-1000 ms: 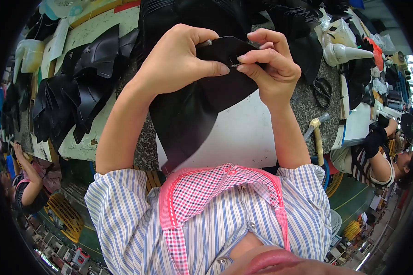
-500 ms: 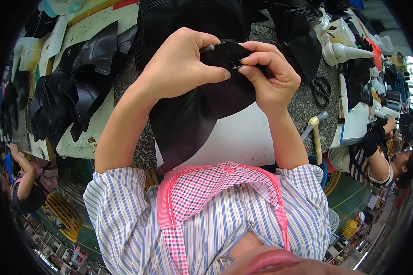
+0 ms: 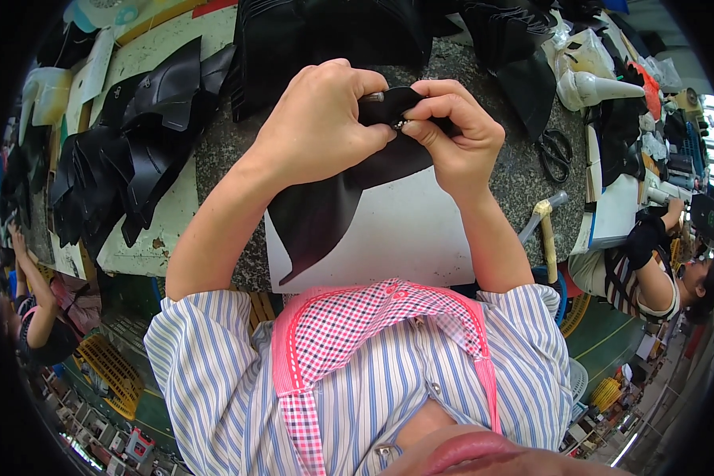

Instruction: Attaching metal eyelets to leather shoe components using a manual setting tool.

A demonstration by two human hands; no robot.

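My left hand is closed on a black leather piece, gripping its upper part. A short metal rod-like tool pokes out beneath that hand's index finger; the rest of it is hidden. Thumb and fingers of my right hand pinch a small shiny metal ornament against the leather. Both thumbs nearly meet there, so how it sits in the leather cannot be made out. The leather's lower end hangs over a white board in front of me.
Black leather pieces lie in piles at the left, at the back and at the back right. Black scissors and a hammer lie right of my hands. Co-workers sit at the far left and right.
Both hands have come closer together and a little lower, bunching the leather. My left thumb now reaches the ornament. The leather has swung, uncovering more of the white board.
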